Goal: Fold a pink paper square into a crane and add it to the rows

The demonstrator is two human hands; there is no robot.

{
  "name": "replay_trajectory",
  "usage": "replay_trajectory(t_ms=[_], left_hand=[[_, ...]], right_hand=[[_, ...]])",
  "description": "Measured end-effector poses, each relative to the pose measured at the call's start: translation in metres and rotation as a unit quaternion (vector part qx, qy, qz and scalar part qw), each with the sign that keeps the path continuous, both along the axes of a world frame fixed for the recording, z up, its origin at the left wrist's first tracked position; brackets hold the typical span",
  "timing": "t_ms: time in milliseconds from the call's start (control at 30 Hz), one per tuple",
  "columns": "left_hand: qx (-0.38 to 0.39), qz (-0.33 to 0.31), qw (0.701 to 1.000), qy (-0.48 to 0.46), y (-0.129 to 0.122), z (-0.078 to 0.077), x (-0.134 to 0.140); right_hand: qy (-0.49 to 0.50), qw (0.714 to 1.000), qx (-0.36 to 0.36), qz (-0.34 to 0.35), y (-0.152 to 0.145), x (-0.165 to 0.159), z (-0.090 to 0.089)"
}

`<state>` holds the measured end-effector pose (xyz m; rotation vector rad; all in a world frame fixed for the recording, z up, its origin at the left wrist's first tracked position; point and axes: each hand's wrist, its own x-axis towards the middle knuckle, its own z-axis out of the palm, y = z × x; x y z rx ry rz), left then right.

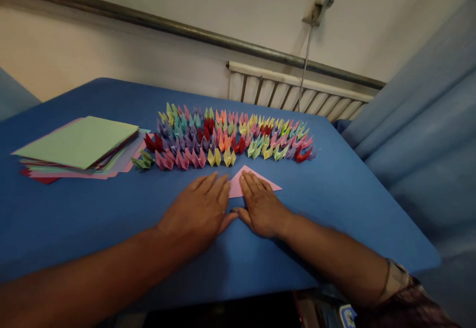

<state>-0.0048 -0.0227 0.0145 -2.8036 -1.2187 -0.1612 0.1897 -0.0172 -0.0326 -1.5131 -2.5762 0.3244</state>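
A sheet of pink paper [240, 187], folded into a triangle, lies on the blue table with its tip pointing away from me. My right hand [262, 204] rests flat on it, fingers stretched over its middle. Covering the triangle's left part is my left hand [203, 201], its fingers straight and laid flat. The two thumbs meet at the paper's near side. Just beyond the hands stand several rows of small folded paper cranes [193, 139] in many colours.
On the left lies a stack of coloured paper sheets [80, 142], light green on top. The blue table [334, 219] reaches to a wall with a radiator [297, 87], a metal pipe [186, 30] and a plugged-in socket [318, 8]. A blue curtain [420, 119] hangs at right.
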Motion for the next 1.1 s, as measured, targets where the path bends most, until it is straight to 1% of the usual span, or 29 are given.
replay_trajectory(t_ms=[33,67,100,167,233,267,367,467,567,667,733,767,933,1100], left_hand=[[0.009,-0.029,0.998,-0.051,0.002,-0.003,0.005],[-0.008,-0.063,0.994,-0.087,0.004,-0.007,0.010],[-0.036,-0.081,0.989,-0.114,0.005,-0.013,0.014],[-0.109,-0.093,0.984,-0.107,0.007,-0.026,0.020],[-0.157,-0.086,0.981,-0.072,0.007,-0.035,0.022],[-0.171,-0.078,0.980,-0.056,0.007,-0.037,0.021],[-0.196,-0.058,0.979,-0.016,0.008,-0.035,0.017],[-0.209,-0.058,0.976,0.011,0.009,-0.029,0.014],[-0.215,-0.059,0.975,0.019,0.009,-0.026,0.014],[-0.221,-0.055,0.974,0.018,0.010,-0.025,0.015],[-0.221,-0.053,0.974,0.016,0.010,-0.025,0.016],[-0.219,-0.051,0.974,0.015,0.010,-0.025,0.016],[-0.194,-0.052,0.980,0.008,0.009,-0.025,0.017],[-0.128,-0.019,0.991,0.042,0.001,-0.020,0.008]], right_hand=[[0.001,1.000,0.002,0.002,0.000,0.000,-0.001],[0.003,1.000,0.003,0.004,0.000,0.000,-0.002],[0.003,1.000,0.004,0.005,0.001,0.000,-0.003],[0.000,1.000,0.004,0.008,0.002,0.000,-0.004],[-0.008,1.000,0.004,0.009,0.002,0.002,-0.004],[-0.011,1.000,0.004,0.007,0.002,0.003,-0.004],[-0.020,1.000,0.009,-0.010,0.000,0.012,-0.004],[-0.028,0.998,0.012,-0.053,-0.001,0.027,-0.006],[-0.044,0.995,0.011,-0.093,0.001,0.043,-0.009],[-0.058,0.985,0.013,-0.163,0.007,0.050,-0.012],[-0.063,0.975,0.017,-0.214,0.012,0.048,-0.013],[-0.063,0.972,0.018,-0.225,0.014,0.045,-0.013],[-0.039,0.976,0.034,-0.210,0.018,0.032,-0.014],[-0.026,0.972,0.045,-0.230,0.021,0.044,-0.016]])
